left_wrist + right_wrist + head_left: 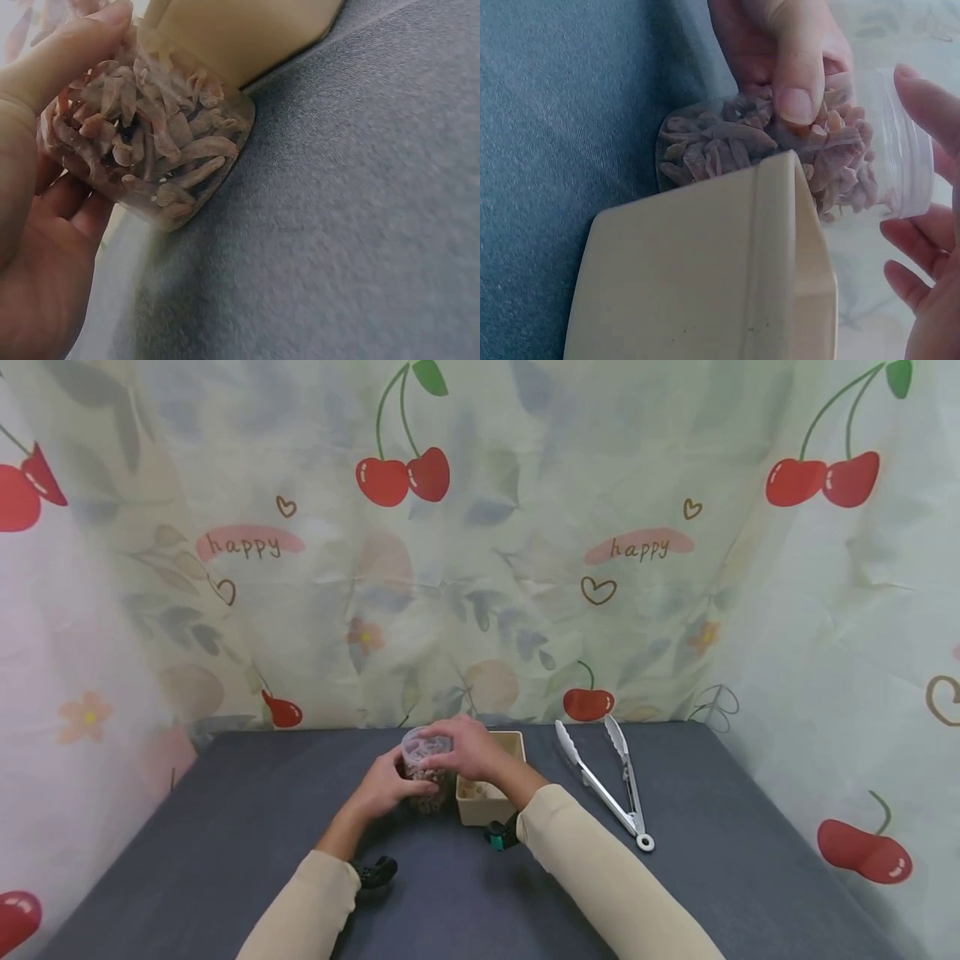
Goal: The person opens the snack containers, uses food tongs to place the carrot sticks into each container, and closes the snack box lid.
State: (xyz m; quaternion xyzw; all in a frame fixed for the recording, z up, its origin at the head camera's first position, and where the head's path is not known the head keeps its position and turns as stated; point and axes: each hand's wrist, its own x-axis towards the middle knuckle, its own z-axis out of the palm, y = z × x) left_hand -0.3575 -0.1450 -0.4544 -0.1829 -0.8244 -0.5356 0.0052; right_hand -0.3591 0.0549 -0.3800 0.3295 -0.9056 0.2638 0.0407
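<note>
My left hand (382, 789) grips a clear plastic jar (161, 202) round its side, thumb across the front. Pinkish-brown, finger-like dried pieces (176, 127) fill much of the jar. In the head view the jar stands upright at the back of the table. Reaching over from the right, my right hand (465, 747) has its thumb and fingers spread round the jar's clear lid (913, 150). That hand passes above a beige rectangular box (476, 812), which sits right beside the jar. A few pale bits show inside the box.
Silver tongs (633, 810) lie spread on the dark grey table (300, 785), right of the box. A printed curtain (480, 610) hangs behind and at both sides. Dark bands with devices (375, 872) are on both wrists.
</note>
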